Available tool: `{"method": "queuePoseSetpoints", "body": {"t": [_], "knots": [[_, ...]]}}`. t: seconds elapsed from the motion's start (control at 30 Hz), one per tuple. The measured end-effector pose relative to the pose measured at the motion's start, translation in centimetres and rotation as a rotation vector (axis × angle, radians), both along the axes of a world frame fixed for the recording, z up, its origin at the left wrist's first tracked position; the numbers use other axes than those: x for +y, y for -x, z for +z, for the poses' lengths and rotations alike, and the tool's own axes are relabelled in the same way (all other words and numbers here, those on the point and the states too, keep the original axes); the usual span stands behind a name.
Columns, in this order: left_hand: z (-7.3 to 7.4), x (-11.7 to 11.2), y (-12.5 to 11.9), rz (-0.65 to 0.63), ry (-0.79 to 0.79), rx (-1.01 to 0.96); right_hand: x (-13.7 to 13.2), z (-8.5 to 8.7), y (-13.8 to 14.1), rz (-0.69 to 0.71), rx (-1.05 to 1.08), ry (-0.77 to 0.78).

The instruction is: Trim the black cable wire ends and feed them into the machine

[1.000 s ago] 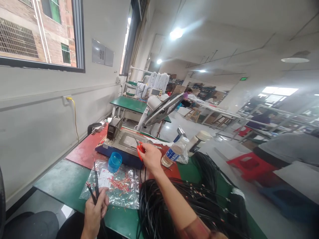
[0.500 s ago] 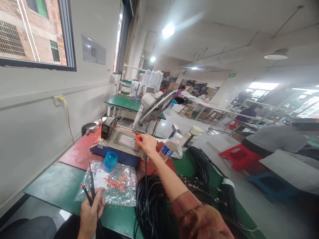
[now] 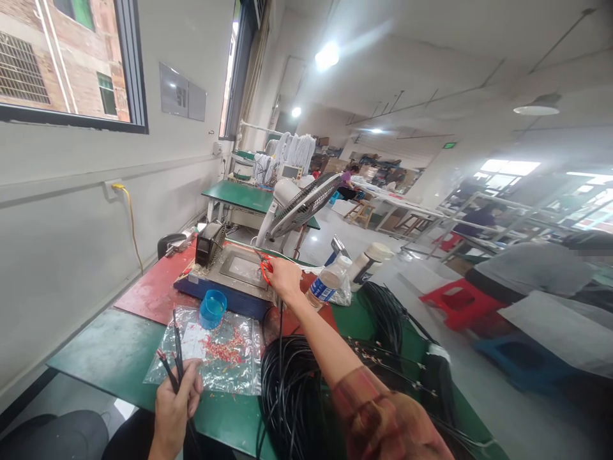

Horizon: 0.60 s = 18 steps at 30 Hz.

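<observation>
My left hand (image 3: 175,402) is closed round a few black cables (image 3: 175,348) whose stripped ends point up over a clear plastic sheet (image 3: 218,351) strewn with small red bits. My right hand (image 3: 285,279) reaches forward, fingers closed on red-handled scissors (image 3: 265,268), at the near right edge of a flat metal machine (image 3: 234,275) on a blue base. A big coil of black cables (image 3: 306,396) lies under my right forearm.
A blue cup (image 3: 212,308) stands by the machine on a red mat (image 3: 158,287). A water bottle (image 3: 328,284), white jars (image 3: 366,262) and a tilted fan (image 3: 301,204) are beyond. People sit at benches to the right, near a red stool (image 3: 454,303).
My right hand with the scissors went a little farther forward to the machine's edge. My left hand kept hold of the cables; the view shifted slightly.
</observation>
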<state>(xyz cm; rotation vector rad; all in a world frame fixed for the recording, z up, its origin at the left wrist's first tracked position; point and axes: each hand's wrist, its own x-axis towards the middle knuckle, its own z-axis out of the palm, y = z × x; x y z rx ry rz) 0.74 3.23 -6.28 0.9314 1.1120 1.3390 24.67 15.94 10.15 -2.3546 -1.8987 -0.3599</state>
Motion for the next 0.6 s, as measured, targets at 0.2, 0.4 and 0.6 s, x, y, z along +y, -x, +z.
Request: {"method": "queuePoseSetpoints", "body": {"t": [0.2,0.4,0.6], "knots": [[-0.06,-0.03,0.07,-0.007,0.011,-0.01,-0.01,-0.15,0.11,0.03,-0.013,-0.013],[-0.12,-0.03,0.04,-0.004,0.023,-0.042,-0.05,-0.26,0.25,0.045,-0.024,-0.019],[-0.22,-0.1,0.01,-0.007,0.027,-0.023,-0.19,-0.18,0.34,0.049,-0.028,-0.021]]}}
